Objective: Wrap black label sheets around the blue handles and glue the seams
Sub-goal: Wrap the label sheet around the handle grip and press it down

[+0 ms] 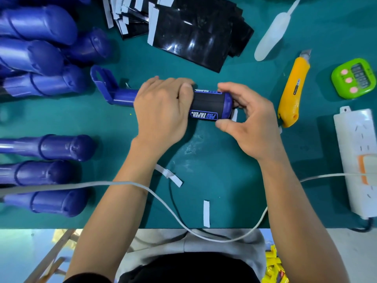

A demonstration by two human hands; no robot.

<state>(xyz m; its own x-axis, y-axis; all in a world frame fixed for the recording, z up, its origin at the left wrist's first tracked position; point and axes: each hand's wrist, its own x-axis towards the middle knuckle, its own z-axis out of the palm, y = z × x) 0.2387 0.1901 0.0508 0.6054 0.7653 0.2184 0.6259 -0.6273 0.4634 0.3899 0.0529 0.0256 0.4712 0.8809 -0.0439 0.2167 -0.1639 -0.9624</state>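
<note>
A blue handle (120,94) lies across the middle of the green mat, its looped end to the left. A black label sheet (208,104) printed "PRO TAPER" is wrapped around its thick right end. My left hand (161,111) grips the handle over the label's left part, thumb on top. My right hand (251,119) holds the handle's right end between thumb and fingers. A stack of loose black label sheets (195,35) with white backing strips lies at the top centre.
Several bare blue handles (40,48) are piled at the left, more below (53,148). A yellow utility knife (291,90), green timer (355,78), white power strip (359,160) and a white tool (271,35) lie at the right. White backing strips (206,213) and a white cable (163,203) cross the near mat.
</note>
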